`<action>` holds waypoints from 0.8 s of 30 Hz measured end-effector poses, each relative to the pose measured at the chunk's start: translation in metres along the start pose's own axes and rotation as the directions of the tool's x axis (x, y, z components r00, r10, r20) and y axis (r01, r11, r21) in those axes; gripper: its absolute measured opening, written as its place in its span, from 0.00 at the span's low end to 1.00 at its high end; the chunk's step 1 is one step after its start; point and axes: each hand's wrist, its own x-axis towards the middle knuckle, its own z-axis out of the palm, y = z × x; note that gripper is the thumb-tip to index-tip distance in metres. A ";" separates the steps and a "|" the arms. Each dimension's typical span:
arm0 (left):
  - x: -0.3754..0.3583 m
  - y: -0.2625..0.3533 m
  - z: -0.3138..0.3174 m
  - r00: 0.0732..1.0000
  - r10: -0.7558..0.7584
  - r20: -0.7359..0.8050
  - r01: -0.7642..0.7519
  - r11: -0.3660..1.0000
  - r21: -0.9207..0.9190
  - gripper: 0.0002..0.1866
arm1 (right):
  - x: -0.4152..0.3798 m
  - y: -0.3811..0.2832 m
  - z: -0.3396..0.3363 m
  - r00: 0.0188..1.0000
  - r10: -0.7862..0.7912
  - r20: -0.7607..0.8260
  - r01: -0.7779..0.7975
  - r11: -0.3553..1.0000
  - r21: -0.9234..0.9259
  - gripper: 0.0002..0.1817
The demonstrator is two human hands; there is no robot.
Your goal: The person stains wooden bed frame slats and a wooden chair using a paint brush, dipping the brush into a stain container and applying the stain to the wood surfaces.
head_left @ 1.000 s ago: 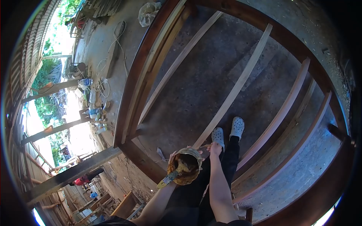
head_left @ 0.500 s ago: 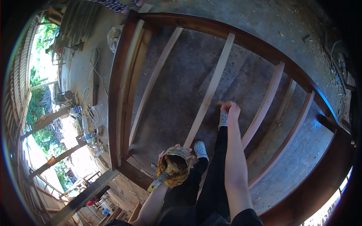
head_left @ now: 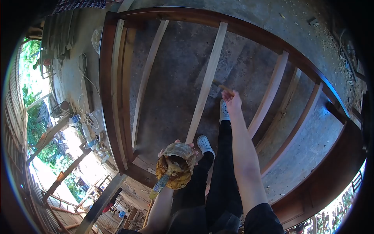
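Observation:
My left hand (head_left: 189, 146) is wrapped round a stained, cut-open container (head_left: 176, 165) at the lower middle. A flat-bladed tool (head_left: 159, 185) leans out over its rim, toward my left forearm. My right hand (head_left: 232, 100) holds a thin brush-like tool (head_left: 223, 86), whose tip is close to the right side of a pale wooden slat (head_left: 209, 78). Whether the tip touches the slat I cannot tell. The slat spans a dark brown wooden frame (head_left: 187, 15), between the frame's far rail and my left hand.
Several more slats (head_left: 150, 74) cross the frame. My feet, in light perforated shoes (head_left: 205, 144), stand on the concrete floor inside it. Stacked boards (head_left: 60, 31), a cord (head_left: 83, 78) and bottles (head_left: 89, 136) lie at the left. Patterned cloth (head_left: 80, 5) shows at the top left.
My right hand has moved up and slightly left with the brush-like tool, now angled toward the middle slat. The view has shifted, so the frame and container appear farther left.

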 end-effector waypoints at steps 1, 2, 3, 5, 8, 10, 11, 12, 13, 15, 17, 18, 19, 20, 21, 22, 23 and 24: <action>-0.006 -0.001 -0.002 0.999 0.021 -0.035 -0.021 1.000 -0.009 0.40 | -0.010 0.015 -0.015 0.998 0.059 -0.015 -0.059 0.998 0.003 0.23; -0.014 -0.001 -0.004 0.997 0.042 -0.070 -0.043 0.999 -0.016 0.40 | -0.021 0.032 -0.030 0.995 0.095 -0.041 -0.095 0.995 0.003 0.23; -0.019 -0.001 -0.003 0.997 0.036 -0.071 -0.038 0.999 -0.021 0.40 | -0.035 0.048 -0.044 0.989 0.129 -0.066 -0.129 0.992 0.003 0.23; -0.030 -0.003 0.002 0.985 0.060 -0.161 -0.065 0.997 -0.029 0.38 | -0.065 0.084 -0.074 0.982 0.174 -0.077 -0.173 0.985 0.023 0.23; -0.041 -0.003 -0.004 0.999 0.012 -0.042 -0.009 0.999 0.054 0.32 | -0.106 0.132 -0.100 0.960 0.207 -0.187 -0.201 0.978 0.051 0.22; -0.068 -0.005 -0.012 0.995 0.032 -0.094 -0.031 0.999 0.010 0.34 | -0.132 0.167 -0.128 0.924 0.279 -0.262 -0.267 0.960 0.083 0.20; -0.082 -0.006 -0.017 0.989 0.050 -0.141 -0.055 0.998 -0.029 0.37 | -0.143 0.183 -0.142 0.924 0.277 -0.264 -0.264 0.961 0.082 0.20; -0.096 -0.006 -0.021 0.989 0.047 -0.141 -0.052 0.998 -0.031 0.37 | -0.148 0.204 -0.162 0.907 0.308 -0.289 -0.291 0.951 0.102 0.21; -0.111 -0.007 -0.025 0.988 0.047 -0.145 -0.051 0.998 -0.027 0.37 | -0.157 0.222 -0.176 0.889 0.336 -0.310 -0.314 0.942 0.123 0.21; -0.138 -0.003 -0.037 0.989 0.042 -0.140 -0.045 0.999 -0.021 0.37 | -0.180 0.259 -0.200 0.883 0.283 -0.374 -0.303 0.953 0.005 0.22; -0.166 0.004 -0.059 0.998 0.011 -0.054 -0.009 0.999 0.031 0.35 | -0.192 0.299 -0.223 0.850 0.209 -0.483 -0.327 0.929 -0.172 0.24; -0.181 0.005 -0.064 0.998 0.011 -0.063 -0.010 1.000 0.026 0.35 | -0.194 0.326 -0.244 0.845 0.213 -0.491 -0.332 0.928 -0.170 0.24; -0.195 0.006 -0.066 0.992 0.044 -0.118 -0.040 0.999 0.036 0.34 | -0.195 0.354 -0.268 0.856 0.210 -0.473 -0.444 0.768 -0.462 0.23; -0.206 0.006 -0.070 0.983 0.077 -0.166 -0.069 0.996 0.051 0.33 | -0.199 0.375 -0.283 0.868 0.216 -0.448 -0.491 0.516 -0.702 0.24; -0.217 0.006 -0.076 0.982 0.079 -0.171 -0.071 0.996 0.052 0.33 | -0.212 0.388 -0.282 0.866 0.220 -0.449 -0.494 0.515 -0.701 0.24; -0.229 0.006 -0.081 0.982 0.077 -0.171 -0.068 0.996 0.061 0.33 | -0.229 0.402 -0.280 0.868 0.233 -0.439 -0.497 0.447 -0.744 0.24; -0.238 0.005 -0.088 0.982 0.074 -0.172 -0.063 0.996 0.069 0.33 | -0.241 0.414 -0.281 0.868 0.247 -0.431 -0.495 0.379 -0.782 0.23; -0.248 0.004 -0.092 0.982 0.071 -0.173 -0.058 0.995 0.076 0.33 | -0.247 0.426 -0.284 0.864 0.253 -0.436 -0.503 0.377 -0.778 0.23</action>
